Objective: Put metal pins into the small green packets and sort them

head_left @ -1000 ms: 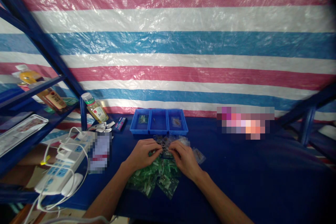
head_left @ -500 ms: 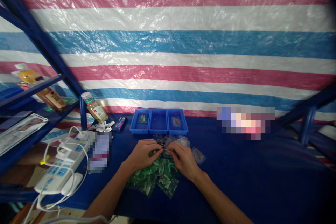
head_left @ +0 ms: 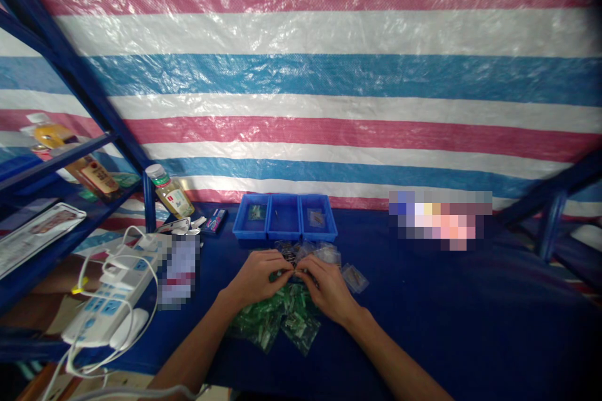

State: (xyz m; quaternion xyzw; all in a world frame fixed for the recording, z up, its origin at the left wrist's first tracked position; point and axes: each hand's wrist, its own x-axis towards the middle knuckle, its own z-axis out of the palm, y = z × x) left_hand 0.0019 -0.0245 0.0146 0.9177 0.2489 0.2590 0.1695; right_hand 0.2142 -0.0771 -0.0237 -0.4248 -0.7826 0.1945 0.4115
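Observation:
My left hand [head_left: 264, 272] and my right hand [head_left: 325, 281] meet fingertip to fingertip over the blue tabletop. Both are closed in a pinch around something thin and small between them, too small to name. Just beyond the fingertips lies a heap of small dark pieces [head_left: 286, 249]. Clear little plastic bags [head_left: 330, 253] lie behind my right hand, and one more clear bag [head_left: 355, 278] rests to its right. Below and between my wrists is a pile of small bags with green contents [head_left: 263, 324], partly covered by my hands.
A blue tray [head_left: 284, 239] with three compartments stands behind my hands, with small bags in its outer two. To the left are a power strip [head_left: 96, 310] with white cables, a bottle [head_left: 173, 194] and a small dark box [head_left: 216, 221]. Blue frame posts [head_left: 149, 203] flank the table.
My right hand has shifted slightly left, so its fingertips now come up against those of my left hand. The left hand and the bags look unchanged.

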